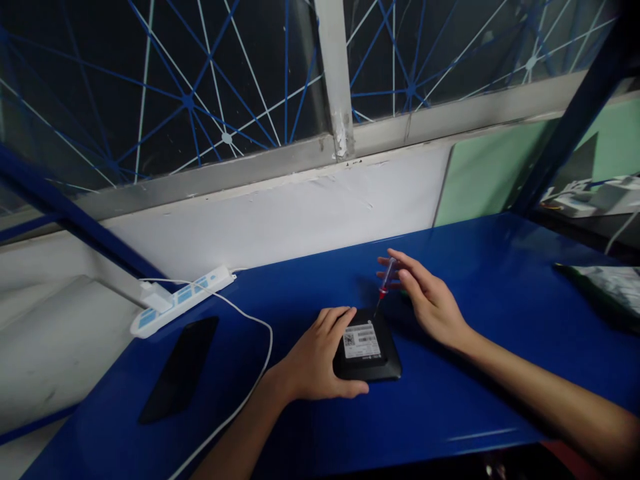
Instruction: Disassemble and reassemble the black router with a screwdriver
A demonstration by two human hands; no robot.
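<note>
A flat black box-shaped device (391,363) with a white printed label (362,341) lies on the blue table. My left hand (325,357) grips it from the left, fingers over the far edge and thumb along the near edge. In my right hand (430,300) is a screwdriver (384,291) with a clear handle and red collar, pinched between thumb and fingers. Its thin shaft slants down to the device's far right corner. Whether the tip sits in a screw is too small to tell.
A black phone-like slab (179,370) lies on the blue table (450,413) at left. Behind it is a white power strip (185,300), with a white cable (270,340) running toward me. A shiny package (605,290) rests at the right edge. Wall and windows stand behind.
</note>
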